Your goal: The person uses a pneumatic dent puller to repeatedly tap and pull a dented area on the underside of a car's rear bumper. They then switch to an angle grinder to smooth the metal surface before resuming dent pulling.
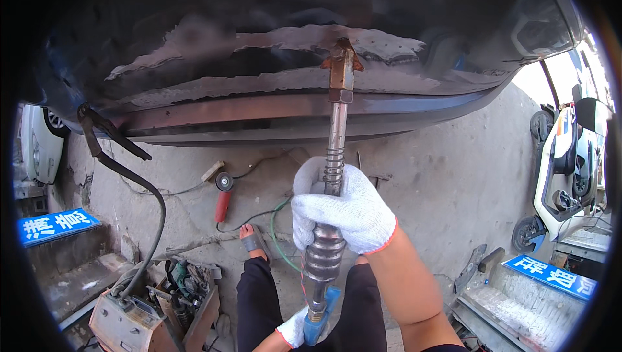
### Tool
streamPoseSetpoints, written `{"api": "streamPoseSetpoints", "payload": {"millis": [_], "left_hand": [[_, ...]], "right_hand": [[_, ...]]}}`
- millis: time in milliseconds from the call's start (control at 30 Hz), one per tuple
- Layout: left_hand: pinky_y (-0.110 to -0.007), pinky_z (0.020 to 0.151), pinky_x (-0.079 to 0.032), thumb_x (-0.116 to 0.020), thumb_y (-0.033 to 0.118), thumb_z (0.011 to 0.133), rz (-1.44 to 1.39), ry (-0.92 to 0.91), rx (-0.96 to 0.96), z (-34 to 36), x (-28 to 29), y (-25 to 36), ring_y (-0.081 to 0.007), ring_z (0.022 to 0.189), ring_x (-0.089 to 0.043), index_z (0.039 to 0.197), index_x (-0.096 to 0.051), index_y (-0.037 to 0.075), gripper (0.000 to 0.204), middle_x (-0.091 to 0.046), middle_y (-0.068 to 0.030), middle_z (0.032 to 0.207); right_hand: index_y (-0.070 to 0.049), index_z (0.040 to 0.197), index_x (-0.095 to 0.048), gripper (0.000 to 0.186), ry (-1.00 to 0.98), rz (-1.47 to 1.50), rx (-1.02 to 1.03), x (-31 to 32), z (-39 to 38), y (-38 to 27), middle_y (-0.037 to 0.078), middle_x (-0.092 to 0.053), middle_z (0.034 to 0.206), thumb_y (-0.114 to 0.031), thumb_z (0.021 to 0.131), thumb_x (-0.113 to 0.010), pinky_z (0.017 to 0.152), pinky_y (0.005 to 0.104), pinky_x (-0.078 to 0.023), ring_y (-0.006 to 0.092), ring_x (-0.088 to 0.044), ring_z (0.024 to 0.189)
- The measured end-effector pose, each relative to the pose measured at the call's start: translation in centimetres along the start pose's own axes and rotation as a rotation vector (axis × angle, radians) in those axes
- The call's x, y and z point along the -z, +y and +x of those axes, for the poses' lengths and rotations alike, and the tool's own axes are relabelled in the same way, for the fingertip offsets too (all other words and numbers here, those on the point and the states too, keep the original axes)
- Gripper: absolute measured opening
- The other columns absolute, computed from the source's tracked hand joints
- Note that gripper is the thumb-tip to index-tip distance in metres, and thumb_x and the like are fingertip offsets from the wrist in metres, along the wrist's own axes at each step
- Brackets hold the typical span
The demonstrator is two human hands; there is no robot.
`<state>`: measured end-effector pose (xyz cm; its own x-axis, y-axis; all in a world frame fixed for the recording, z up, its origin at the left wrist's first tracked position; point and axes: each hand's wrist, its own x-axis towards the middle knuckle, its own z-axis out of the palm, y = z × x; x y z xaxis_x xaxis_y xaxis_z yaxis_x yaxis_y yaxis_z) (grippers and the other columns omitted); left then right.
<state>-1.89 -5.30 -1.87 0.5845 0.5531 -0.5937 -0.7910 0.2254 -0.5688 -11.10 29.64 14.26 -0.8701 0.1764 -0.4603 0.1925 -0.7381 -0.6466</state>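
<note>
Fingers (pixel 317 209) clenched a slide hammer (pixel 334 167).
Left hand (pixel 293 328) touched its blue handle (pixel 330 313), grip too hidden to tell; right hand (pixel 353 212) wrapped its shaft (pixel 337 125); its rusty tip (pixel 342 54) met the car panel (pixel 272 83) above the lower edge.

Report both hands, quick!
Left hand: at the blue handle; fingers mostly hidden, grip can't be told.
Right hand: closed around the metal rod tool.

The puller (pixel 322 258) has its far end against the car (pixel 272 54) before it. The right hand (pixel 345 211) is around its middle, the left hand (pixel 293 328) at its near end. Left of the puller, the grinder (pixel 223 201) lies on the floor (pixel 434 190); farther left are the clamp (pixel 111 134), on the car's edge, and the box (pixel 126 323). Right of it stands a scooter (pixel 551 183).
</note>
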Motion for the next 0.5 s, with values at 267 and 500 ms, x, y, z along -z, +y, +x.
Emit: {"api": "streamPoseSetpoints", "payload": {"millis": [267, 500], "left_hand": [[-0.045, 0.071, -0.054, -0.053, 0.042, 0.094, 0.032, 0.008, 0.002, 1.0, 1.6, 0.1, -0.0356, 0.074, -0.065, 0.110, -0.059, 0.008, 0.038, -0.065, -0.0206, 0.084], [-0.044, 0.071, -0.053, -0.048, 0.040, 0.097, 0.187, 0.086, -0.117, 1.8, 2.0, 0.0, -0.0326, 0.079, -0.064, 0.114, -0.058, 0.007, 0.038, -0.065, -0.0176, 0.086]], "right_hand": [[-0.005, 0.096, -0.053, 0.013, -0.100, -0.157, -0.060, 0.5, -3.4, 3.9, 0.004, -0.060, 0.078, -0.004, 0.087, -0.063, 0.066, 0.0296, -0.051, 0.0121, -0.060, 0.071], [-0.009, 0.072, -0.044, 0.062, -0.136, 0.494, -0.065, 0.6, -0.5, 2.6, -0.001, -0.038, 0.051, -0.065, 0.095, -0.032, 0.037, 0.0250, -0.032, 0.0106, -0.038, 0.039]]}}
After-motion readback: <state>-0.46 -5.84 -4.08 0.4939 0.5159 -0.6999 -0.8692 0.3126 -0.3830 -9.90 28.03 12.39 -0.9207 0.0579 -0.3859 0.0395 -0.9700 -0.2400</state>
